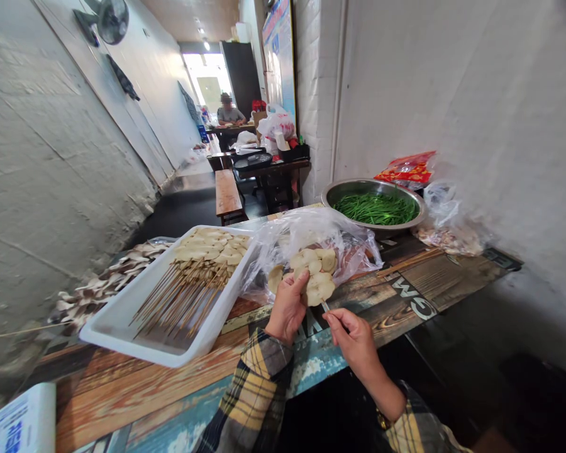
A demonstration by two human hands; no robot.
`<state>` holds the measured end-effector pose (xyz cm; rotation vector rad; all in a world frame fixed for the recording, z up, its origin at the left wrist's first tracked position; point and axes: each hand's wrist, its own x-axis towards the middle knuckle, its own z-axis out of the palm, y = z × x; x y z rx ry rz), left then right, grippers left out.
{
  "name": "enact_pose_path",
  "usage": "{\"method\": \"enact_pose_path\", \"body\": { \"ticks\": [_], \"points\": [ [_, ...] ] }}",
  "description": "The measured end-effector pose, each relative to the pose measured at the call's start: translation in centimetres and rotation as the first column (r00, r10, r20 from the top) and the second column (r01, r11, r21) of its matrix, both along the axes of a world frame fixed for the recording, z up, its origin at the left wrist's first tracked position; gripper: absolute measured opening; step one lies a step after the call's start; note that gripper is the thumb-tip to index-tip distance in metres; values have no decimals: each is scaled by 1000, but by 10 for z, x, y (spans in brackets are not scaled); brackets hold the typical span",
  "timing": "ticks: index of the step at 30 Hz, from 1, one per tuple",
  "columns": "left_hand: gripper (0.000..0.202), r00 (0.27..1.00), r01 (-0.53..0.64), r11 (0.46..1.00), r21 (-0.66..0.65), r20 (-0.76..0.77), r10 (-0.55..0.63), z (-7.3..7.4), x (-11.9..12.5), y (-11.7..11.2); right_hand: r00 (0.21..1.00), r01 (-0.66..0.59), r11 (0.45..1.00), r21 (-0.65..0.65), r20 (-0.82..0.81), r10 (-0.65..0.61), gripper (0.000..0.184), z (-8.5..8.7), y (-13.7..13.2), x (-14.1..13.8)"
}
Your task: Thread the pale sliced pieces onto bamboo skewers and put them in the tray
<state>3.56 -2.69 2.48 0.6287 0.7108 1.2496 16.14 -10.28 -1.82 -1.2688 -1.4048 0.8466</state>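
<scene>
My left hand (288, 308) is closed on thin, pale round slices (319, 286) that look like potato, with the thumb pressed on them. A thin skewer (325, 306) runs into the lowest slice. My right hand (351, 336) pinches this skewer below the slices between thumb and fingers. Behind both hands lies a crumpled clear plastic bag (306, 226). To the left stands a white plastic tray (117, 343), holding several finished skewers (183, 299) of the same slices, their sticks pointing toward me.
Sliced mushrooms (117, 274) lie left of the tray. At the table's back right is a metal bowl (327, 195) of green chives. Bagged food (453, 233) sits beside it. A white box (23, 418) is at the near left corner. A person (230, 114) sits far back.
</scene>
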Motion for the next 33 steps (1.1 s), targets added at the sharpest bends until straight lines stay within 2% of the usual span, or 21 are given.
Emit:
{"method": "enact_pose_path", "body": {
  "ticks": [18,26,33],
  "points": [
    [36,998,-42,999,-14,-50,41,3,7,-4,999,38,999,18,-17,-37,37,-4,3,0],
    [33,999,-12,1000,-15,-46,11,1,10,-5,998,48,999,23,-43,-47,33,-2,3,-1],
    [38,998,61,998,26,13,-61,6,6,-6,999,21,999,25,-49,-20,33,-4,-1,4]
  ]
}}
